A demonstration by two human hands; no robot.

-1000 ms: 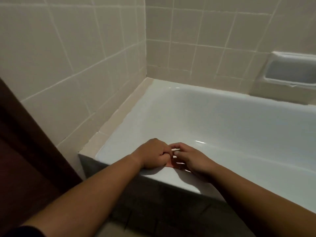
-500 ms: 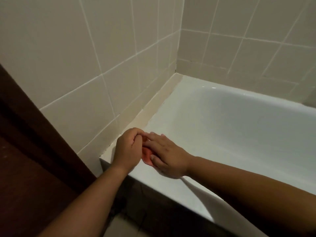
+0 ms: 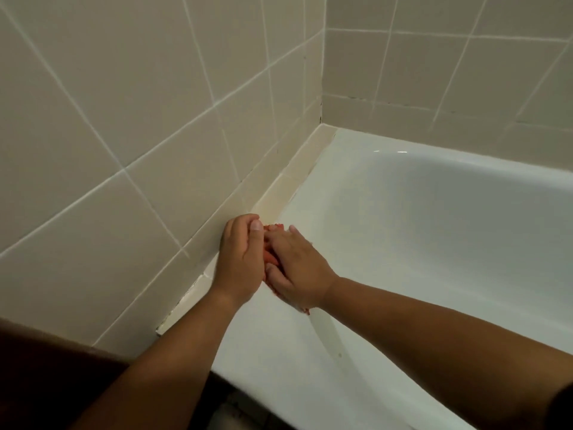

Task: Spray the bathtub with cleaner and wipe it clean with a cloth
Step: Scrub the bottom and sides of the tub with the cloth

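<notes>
Cloth point(image 3: 269, 254) on bathtub rim point(image 3: 257, 352), left hand point(image 3: 240, 262) gripping, right hand point(image 3: 299, 270) pressing flat

Single view, head-worn, wide-angle. It looks forward and steeply down from above the near rim of the bathtub point(image 3: 279, 367), facing the tub's left end, where the tiled wall point(image 3: 124, 119) meets a second tiled wall at the corner point(image 3: 321, 119).

Range is close. Both forearms enter from the bottom edge and fill much of the lower frame. The left hand point(image 3: 240, 259) and right hand point(image 3: 297, 268) meet just left of centre on an orange cloth point(image 3: 270, 254).

The frame is tilted (tub edge runs diagonally, lower left to upper right). A dark brown panel point(image 3: 46, 367) cuts off the lower-left corner. The tub interior runs off the right edge.
</notes>
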